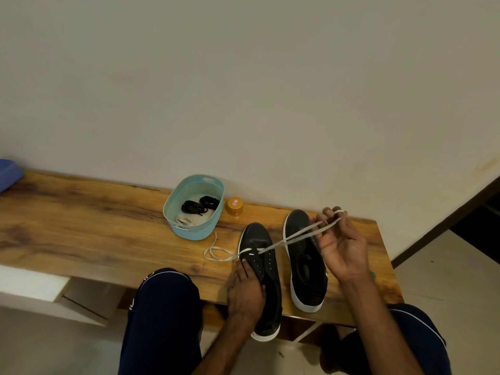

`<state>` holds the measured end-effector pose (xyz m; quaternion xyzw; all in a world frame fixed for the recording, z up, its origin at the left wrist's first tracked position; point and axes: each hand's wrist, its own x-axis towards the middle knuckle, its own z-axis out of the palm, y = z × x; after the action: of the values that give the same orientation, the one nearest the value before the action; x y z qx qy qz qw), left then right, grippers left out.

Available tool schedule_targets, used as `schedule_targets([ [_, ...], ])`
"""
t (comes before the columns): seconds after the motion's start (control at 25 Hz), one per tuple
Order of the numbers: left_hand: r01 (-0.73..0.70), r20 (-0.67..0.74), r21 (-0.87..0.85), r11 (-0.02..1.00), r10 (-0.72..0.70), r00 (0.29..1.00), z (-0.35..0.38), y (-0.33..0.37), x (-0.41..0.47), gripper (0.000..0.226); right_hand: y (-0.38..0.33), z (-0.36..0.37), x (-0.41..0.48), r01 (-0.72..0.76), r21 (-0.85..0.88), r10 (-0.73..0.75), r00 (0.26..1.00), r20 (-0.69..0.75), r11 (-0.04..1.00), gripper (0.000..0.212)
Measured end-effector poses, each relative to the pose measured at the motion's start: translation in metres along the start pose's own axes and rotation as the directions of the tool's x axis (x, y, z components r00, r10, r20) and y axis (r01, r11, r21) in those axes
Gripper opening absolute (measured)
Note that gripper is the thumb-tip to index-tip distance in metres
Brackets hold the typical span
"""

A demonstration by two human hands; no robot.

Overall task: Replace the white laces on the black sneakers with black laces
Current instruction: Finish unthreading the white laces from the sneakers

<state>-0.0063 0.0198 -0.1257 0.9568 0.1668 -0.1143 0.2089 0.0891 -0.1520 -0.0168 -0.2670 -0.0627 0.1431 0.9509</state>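
Two black sneakers with white soles lie on the wooden bench. The left sneaker point(263, 269) still carries a white lace point(292, 238) through its front eyelets. My left hand point(244, 289) holds this sneaker down by its side, fingers curled over its edge. My right hand point(342, 246) is raised above the right sneaker point(304, 255) and pinches a loop of the white lace, pulled taut up and to the right. The lace's loose end curls on the bench to the left. Black laces point(200, 204) lie coiled in a teal basket point(189, 231).
An orange-lidded jar point(234, 206) stands between the basket and the sneakers. A white lace also lies inside the basket. The wall runs close behind the bench point(94, 228). A blue object point(9, 173) sits at the far left. My knees are below the bench's front edge.
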Motion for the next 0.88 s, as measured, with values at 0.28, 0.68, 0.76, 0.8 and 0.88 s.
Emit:
schedule_targets([
  [0.28, 0.012, 0.018, -0.033, 0.999, -0.012, 1.0, -0.004, -0.001, -0.002, 0.087, -0.001, -0.007, 0.009, 0.001, 0.13, -0.01, 0.998, 0.064, 0.991, 0.011],
  [0.68, -0.008, 0.028, -0.155, 0.988, 0.013, 1.0, -0.023, 0.001, 0.002, 0.098, 0.01, -0.005, 0.023, 0.012, -0.054, -0.022, 0.98, -0.197, 0.998, 0.029],
  [0.76, -0.097, -0.011, -0.136, 0.986, 0.096, 0.995, -0.029, 0.003, 0.006, 0.1, 0.006, -0.008, 0.022, 0.039, 0.008, -0.037, 0.984, -0.176, 0.999, 0.027],
  [0.8, -0.135, -0.008, -0.104, 0.985, 0.134, 0.991, -0.029, 0.004, 0.007, 0.098, 0.001, -0.01, 0.02, 0.074, 0.067, -0.062, 0.983, -0.175, 0.995, 0.027],
  [0.88, -0.155, 0.034, -0.075, 0.985, 0.158, 0.987, -0.028, 0.005, 0.008, 0.094, -0.008, -0.015, 0.018, 0.151, 0.152, -0.117, 0.97, -0.212, 0.977, 0.027],
])
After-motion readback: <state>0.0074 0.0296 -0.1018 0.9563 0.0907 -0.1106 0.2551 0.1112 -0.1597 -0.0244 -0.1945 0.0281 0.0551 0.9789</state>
